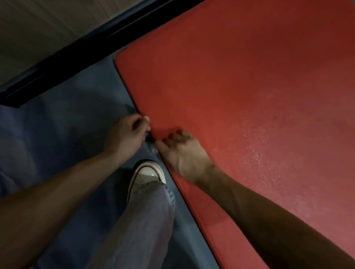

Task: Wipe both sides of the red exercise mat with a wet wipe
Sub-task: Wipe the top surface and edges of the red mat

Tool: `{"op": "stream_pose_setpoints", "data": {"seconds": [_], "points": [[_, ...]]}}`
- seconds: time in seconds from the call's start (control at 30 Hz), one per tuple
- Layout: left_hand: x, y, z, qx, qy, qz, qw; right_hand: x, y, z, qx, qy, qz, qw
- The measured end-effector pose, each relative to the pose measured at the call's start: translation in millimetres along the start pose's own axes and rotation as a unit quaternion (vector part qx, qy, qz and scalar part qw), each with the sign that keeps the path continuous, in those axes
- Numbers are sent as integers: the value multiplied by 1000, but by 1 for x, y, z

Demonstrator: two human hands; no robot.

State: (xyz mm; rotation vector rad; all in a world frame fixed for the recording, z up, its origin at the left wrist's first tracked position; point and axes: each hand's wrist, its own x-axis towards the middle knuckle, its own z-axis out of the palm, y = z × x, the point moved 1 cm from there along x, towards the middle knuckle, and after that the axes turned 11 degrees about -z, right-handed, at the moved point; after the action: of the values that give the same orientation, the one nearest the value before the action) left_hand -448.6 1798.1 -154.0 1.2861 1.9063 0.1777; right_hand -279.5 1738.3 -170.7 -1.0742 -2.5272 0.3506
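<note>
The red exercise mat [244,86] lies flat on a blue-grey floor and fills the right half of the head view. Part of its surface at the right glistens with moisture. My left hand [126,134] is curled at the mat's left edge, fingertips pinching the rim. My right hand [182,152] rests on the same edge just below it, fingers bent onto the red surface and thumb at the rim. Something small and pale shows under my right thumb by the edge; whether it is the wet wipe is unclear.
My white sneaker [147,177] and a pale-jeans leg [141,223] stand on the floor [72,120] right beside the mat's edge. A black baseboard [79,50] and a beige wall run diagonally across the upper left.
</note>
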Motion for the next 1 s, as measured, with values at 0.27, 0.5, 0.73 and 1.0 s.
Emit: {"op": "stream_pose_setpoints", "data": {"seconds": [0.27,0.5,0.73,1.0], "points": [[-2,22,12,-29,-54,58,996,-68,89,-54,-96,52,117,987],[-8,38,27,-54,-74,64,994,-65,63,-60,2,21,237,971],[-4,49,34,-56,-101,92,989,-107,133,-87,-165,75,164,970],[4,76,53,-23,-122,108,986,-93,100,-52,-74,16,116,990]]}}
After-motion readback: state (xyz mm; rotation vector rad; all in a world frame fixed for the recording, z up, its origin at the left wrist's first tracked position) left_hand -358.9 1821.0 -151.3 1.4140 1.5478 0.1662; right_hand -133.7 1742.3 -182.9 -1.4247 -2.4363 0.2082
